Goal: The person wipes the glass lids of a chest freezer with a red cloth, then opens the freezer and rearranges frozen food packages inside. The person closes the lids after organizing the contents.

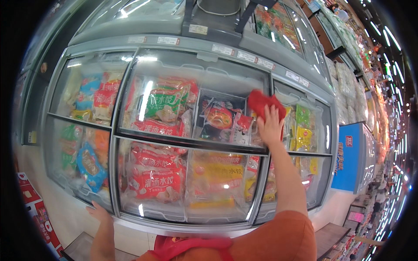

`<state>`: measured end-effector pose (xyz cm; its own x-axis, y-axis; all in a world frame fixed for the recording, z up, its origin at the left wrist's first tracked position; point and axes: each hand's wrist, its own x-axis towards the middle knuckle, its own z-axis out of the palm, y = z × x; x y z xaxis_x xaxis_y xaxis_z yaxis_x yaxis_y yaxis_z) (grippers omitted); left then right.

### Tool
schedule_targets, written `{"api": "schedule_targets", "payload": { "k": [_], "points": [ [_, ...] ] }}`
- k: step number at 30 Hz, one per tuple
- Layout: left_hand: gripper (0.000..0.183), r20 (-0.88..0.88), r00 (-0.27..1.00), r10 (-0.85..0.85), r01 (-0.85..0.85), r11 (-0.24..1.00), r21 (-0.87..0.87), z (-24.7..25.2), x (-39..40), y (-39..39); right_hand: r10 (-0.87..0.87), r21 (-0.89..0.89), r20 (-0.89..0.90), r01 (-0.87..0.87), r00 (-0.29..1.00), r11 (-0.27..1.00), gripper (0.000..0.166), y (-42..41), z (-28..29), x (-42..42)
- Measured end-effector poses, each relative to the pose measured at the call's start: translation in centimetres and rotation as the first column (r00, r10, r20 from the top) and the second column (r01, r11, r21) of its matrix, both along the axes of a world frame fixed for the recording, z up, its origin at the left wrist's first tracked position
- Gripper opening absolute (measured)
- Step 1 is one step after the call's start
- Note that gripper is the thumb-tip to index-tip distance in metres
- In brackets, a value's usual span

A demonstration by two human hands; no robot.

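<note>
My right hand (270, 126) presses a crumpled red cloth (265, 101) near the right end of the upper middle glass lid (235, 70) of a chest freezer. The arm reaches across the freezer's right side, over the frame. At the front left, my left hand (99, 212) rests at the freezer's front rim (140, 223), fingers apart and no object in them. Under the glass lie red dumpling bags (158, 181), a green bag (166, 101) and a dark food package (217, 119). Yellow bags (217, 173) show through the lower middle lid.
Metal rails (112, 140) divide the lids. Price labels (223, 49) run along the far edge. Behind stands another glass-topped freezer (130, 27). A blue-sided freezer (349, 158) is at the right. Low benches (331, 238) flank me, and red printed boxes (40, 212) are at far left.
</note>
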<state>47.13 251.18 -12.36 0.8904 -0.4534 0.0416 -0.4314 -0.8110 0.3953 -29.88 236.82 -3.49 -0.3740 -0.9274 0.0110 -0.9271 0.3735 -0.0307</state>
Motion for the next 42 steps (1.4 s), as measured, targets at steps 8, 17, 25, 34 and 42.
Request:
{"api": "schedule_targets", "payload": {
  "k": [8, 17, 25, 34, 42],
  "points": [
    [0.071, 0.101, 0.989, -0.107, 0.096, 0.990, 0.104, 0.2, 0.8, 0.3, -0.149, 0.008, 0.081, 0.149, 0.985, 0.989, 0.068, -20.4, -0.8, 2.6],
    [0.067, 0.049, 0.998, -0.034, 0.032, 0.999, 0.038, 1.4, -1.8, 0.2, 0.320, -0.014, 0.099, -0.320, 0.942, 0.947, 0.069, -16.4, 0.2, 17.8],
    [0.065, 0.003, 1.000, -0.027, 0.027, 0.999, 0.017, 2.6, -2.9, -0.6, 0.341, -0.188, 0.092, -0.320, 0.936, 0.929, 0.071, -29.0, -1.7, 26.1],
    [0.066, -0.013, 0.998, -0.069, 0.069, 0.998, -0.011, 2.6, -2.8, -0.1, 0.687, -0.180, 0.108, -0.666, 0.718, 0.724, 0.064, -26.9, -0.8, 41.0],
    [0.071, -0.020, 0.998, -0.052, 0.053, 0.998, 0.027, 2.1, -2.7, -0.3, 0.887, -0.040, 0.217, -0.904, 0.407, 0.425, 0.058, -9.6, 1.6, 35.9]
  ]
}}
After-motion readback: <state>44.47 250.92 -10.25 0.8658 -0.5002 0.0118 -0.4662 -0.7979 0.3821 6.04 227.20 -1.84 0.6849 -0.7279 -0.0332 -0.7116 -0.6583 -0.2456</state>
